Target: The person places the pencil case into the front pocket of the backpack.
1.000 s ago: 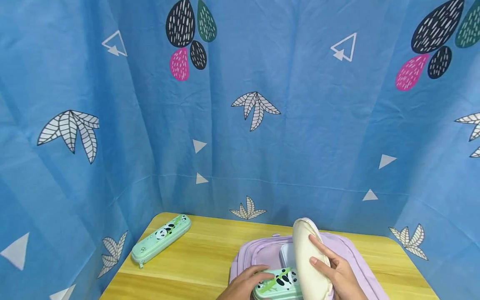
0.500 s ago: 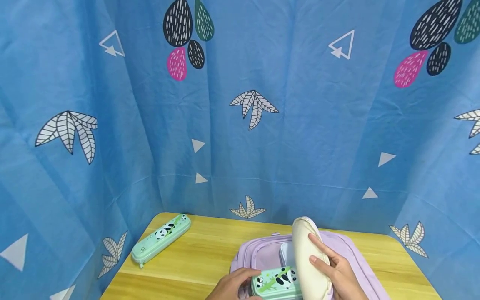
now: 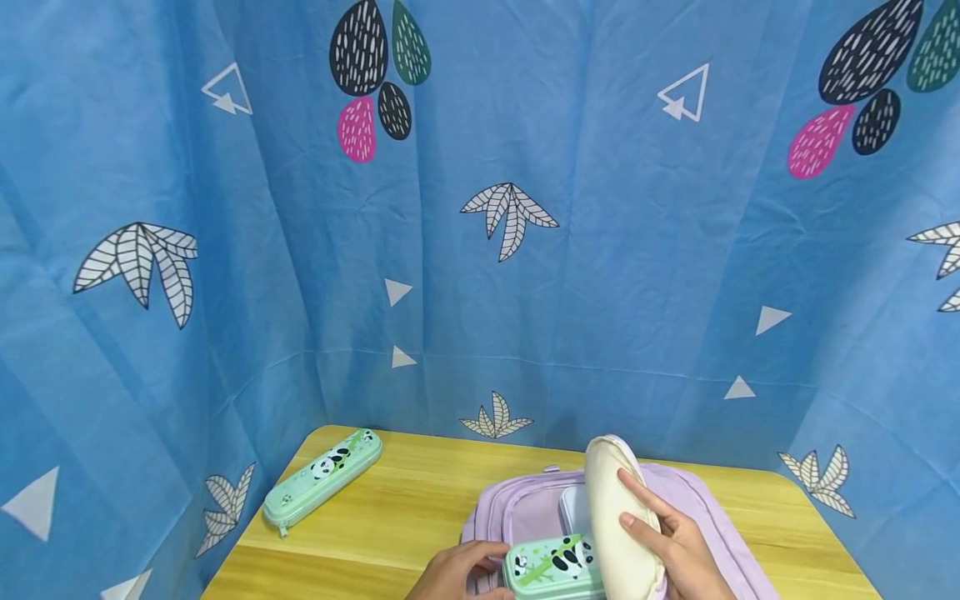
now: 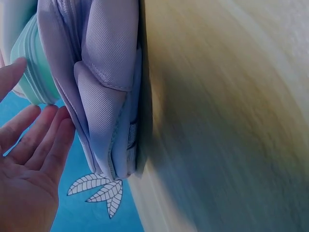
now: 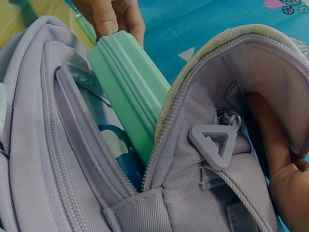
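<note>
A lilac backpack (image 3: 712,508) lies on the table with its front pocket unzipped. My right hand (image 3: 675,546) holds the pocket's cream-lined flap (image 3: 618,517) folded back, thumb and index finger on the lining and the other fingers behind. A mint-green panda pencil case (image 3: 555,567) sits partly inside the pocket, its zipped end sticking out. At that end, my left hand (image 3: 461,571) touches the case with its thumb and fingertips, its fingers loosely extended in the left wrist view. A pale blue item (image 3: 576,510) sits behind the case in the pocket.
Another mint-green panda pencil case (image 3: 322,481) lies at the far left of the wooden table (image 3: 405,500). Blue patterned curtain (image 3: 525,317) hangs behind the table and along its sides. A triangular grey tag (image 5: 214,146) hangs from the bag.
My left hand has slid left, from over the top of the pencil case to its outer end. The case has hardly moved, and my right hand still holds the flap.
</note>
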`<state>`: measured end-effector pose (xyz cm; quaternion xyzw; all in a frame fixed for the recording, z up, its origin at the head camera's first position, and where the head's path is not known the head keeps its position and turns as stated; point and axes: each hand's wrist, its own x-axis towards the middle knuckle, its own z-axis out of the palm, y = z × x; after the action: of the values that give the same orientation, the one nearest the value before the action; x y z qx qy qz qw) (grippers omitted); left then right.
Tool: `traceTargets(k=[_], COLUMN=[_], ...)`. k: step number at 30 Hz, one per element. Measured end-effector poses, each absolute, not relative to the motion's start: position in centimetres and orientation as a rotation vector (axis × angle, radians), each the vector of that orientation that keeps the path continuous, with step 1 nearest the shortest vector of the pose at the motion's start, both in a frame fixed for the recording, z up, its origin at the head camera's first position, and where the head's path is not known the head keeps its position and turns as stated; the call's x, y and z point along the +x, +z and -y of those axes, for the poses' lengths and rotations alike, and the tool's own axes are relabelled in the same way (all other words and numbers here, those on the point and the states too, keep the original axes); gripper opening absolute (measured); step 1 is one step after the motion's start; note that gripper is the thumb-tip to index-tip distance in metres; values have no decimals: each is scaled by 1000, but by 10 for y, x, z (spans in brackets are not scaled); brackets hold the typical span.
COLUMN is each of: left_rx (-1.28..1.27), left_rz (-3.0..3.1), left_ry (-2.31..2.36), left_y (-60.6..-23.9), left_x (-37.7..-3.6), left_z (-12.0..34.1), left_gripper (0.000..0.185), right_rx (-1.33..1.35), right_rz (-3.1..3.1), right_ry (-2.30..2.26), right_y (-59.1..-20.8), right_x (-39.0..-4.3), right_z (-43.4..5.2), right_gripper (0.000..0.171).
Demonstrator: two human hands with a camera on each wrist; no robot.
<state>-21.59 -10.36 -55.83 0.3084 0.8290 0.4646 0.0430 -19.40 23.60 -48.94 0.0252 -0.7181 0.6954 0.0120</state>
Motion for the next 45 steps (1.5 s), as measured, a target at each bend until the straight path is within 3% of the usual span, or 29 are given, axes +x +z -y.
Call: traceTargets(k=[18,23,31,45], left_rx=[955,1017,854,951], left_rz=[-2587,-2650,-2596,-2677], left_ry=[1405,1344,1339,1321], left_y=[-559,-561,-555,-545], left_x=[-216,-218,-218,-215], left_z=[100,91,73,46], left_gripper=[43,42,45,46], right_rx=[96,89,55,64], right_rz=[2226,2213,2226,2222], right_ry=[2161,2174,2181,2212], right_y=[-489,-488,-487,-486], right_x=[-193,-192,-192,-188], right_z=[-236,-234,-228,-224], right_gripper=[61,61,62,62])
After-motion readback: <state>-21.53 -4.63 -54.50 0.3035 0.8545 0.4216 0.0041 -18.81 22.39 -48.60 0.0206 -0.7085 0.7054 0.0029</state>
